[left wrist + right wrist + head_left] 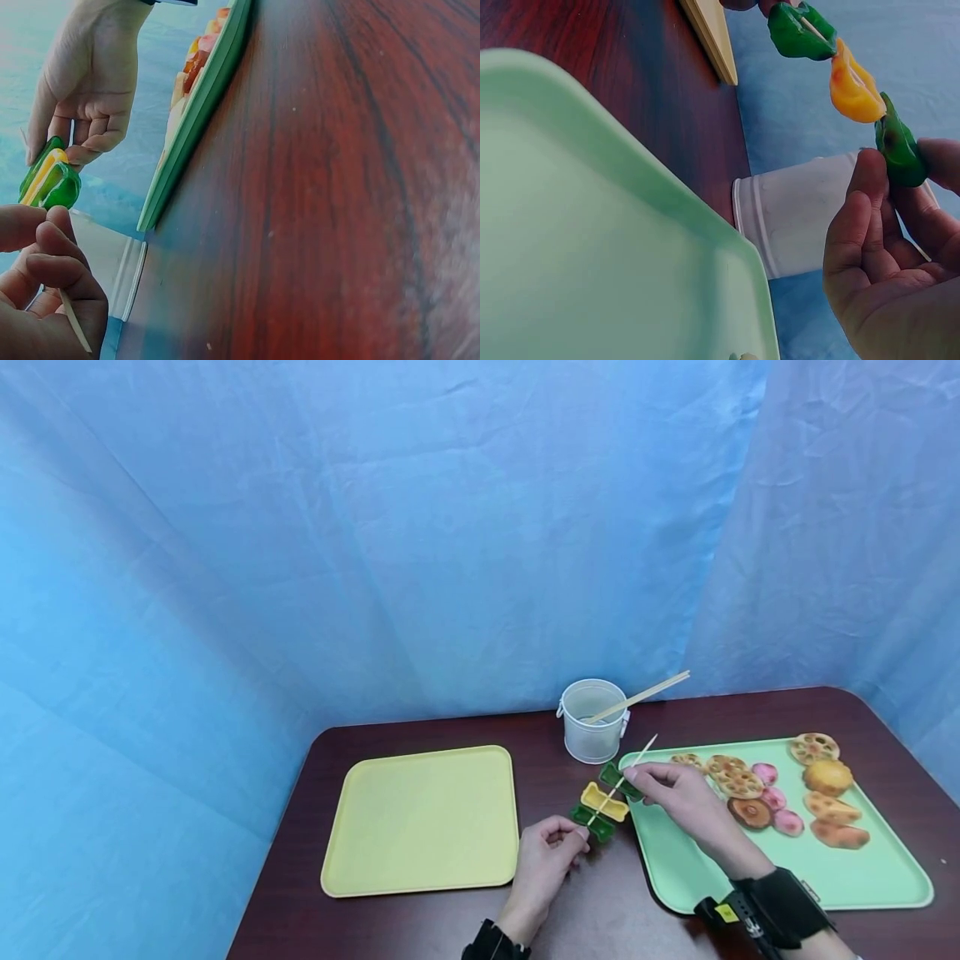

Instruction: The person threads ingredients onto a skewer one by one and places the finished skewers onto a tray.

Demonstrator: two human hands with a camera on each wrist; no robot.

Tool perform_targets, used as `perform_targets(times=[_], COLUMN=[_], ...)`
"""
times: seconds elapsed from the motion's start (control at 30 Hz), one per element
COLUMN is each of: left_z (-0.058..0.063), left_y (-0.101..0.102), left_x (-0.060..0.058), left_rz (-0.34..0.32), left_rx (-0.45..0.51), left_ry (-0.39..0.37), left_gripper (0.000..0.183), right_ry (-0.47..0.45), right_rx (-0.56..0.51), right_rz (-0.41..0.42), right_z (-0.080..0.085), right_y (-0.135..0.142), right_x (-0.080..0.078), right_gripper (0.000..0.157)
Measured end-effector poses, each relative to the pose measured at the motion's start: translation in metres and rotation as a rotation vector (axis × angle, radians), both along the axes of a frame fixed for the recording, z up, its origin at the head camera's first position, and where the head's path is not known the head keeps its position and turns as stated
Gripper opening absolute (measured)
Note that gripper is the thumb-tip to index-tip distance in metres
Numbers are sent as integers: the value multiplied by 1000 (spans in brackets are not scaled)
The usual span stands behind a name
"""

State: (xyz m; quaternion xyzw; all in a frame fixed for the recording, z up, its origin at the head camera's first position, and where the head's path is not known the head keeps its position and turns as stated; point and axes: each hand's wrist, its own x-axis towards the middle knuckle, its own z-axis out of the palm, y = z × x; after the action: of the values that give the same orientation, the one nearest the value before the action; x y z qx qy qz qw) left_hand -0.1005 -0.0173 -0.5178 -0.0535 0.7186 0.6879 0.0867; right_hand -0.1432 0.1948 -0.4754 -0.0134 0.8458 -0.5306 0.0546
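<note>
My left hand (546, 862) pinches a thin wooden skewer (645, 748) near its lower end. In the left wrist view the skewer's end (75, 324) sticks out below the curled fingers. Threaded on it are a green pepper piece (602, 829) close to the left fingertips, a yellow pepper piece (604, 802) in the middle, and a second green pepper piece (900, 150) toward the tip. My right hand (686, 802) holds that upper green piece between thumb and fingers, over the left edge of the green tray (690, 881). The skewer's pointed tip extends past this hand.
Several toy foods lie on the green tray: lotus root slices (738, 781), pink pieces (787, 822), a mushroom (750, 812) and brownish pieces (840, 835). A white bucket (592, 739) with wooden sticks (645, 695) stands behind my hands. A yellow tray (423, 822) lies to the left.
</note>
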Motion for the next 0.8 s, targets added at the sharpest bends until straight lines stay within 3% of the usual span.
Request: perform_targets(times=[0.2,0.37,0.53,0.67,0.8], left_z=[3,4,10,19,28], left_y=[-4,-16,-38,-58,-79], left_x=[0,-4,-9,-12,-14], left_rz=[-8,3,57,121,168], left_rx=[23,16,-42,-130,-159], left_ry=[27,75,130,161,164], left_gripper=[15,15,15,13,13], right_ry=[9,53,79,62,35], right_rx=[6,-87,-125,-110,-86], right_rz=[3,32,57,49,43], right_z=[1,0,-1,-2,-2], right_y=[2,5,10,14,16], right_x=[0,1,1,1,3], right_gripper=[51,50,51,53,56])
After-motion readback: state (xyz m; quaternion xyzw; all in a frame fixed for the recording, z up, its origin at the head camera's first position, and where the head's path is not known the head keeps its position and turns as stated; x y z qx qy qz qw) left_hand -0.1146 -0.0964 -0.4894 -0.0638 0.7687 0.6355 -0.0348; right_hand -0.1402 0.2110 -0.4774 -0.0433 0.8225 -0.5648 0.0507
